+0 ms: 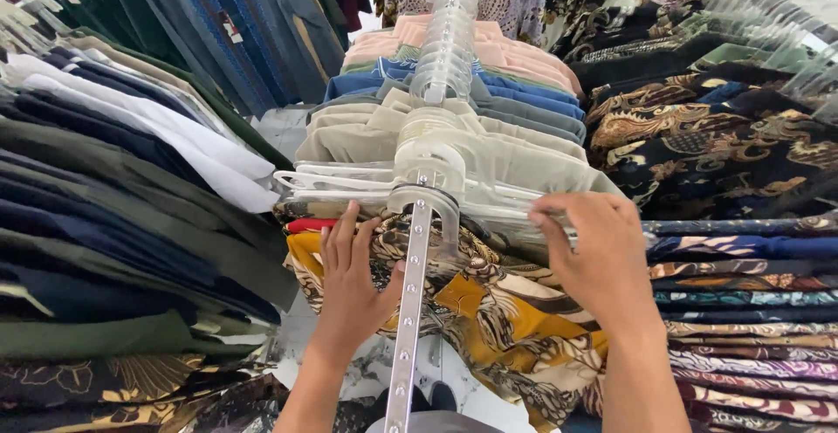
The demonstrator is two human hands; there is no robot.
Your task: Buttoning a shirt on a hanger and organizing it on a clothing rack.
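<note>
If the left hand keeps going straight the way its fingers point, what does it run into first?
Probably the clear plastic hangers just beyond the left hand, then the beige shirts behind them; depth is hard to judge.

Dark folded shirts (pixel 105 215) left, batik stacks (pixel 751 328) right.

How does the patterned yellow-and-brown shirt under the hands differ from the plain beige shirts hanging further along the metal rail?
The patterned yellow-and-brown shirt carries a busy ornamental print; the plain beige shirts are one flat colour. The patterned shirt hangs nearest the camera, with the left hand flat on it and the right hand gripping by its clear hanger; the beige shirts sit beyond, untouched. Both hang on clear plastic hangers from the same metal rail.
</note>
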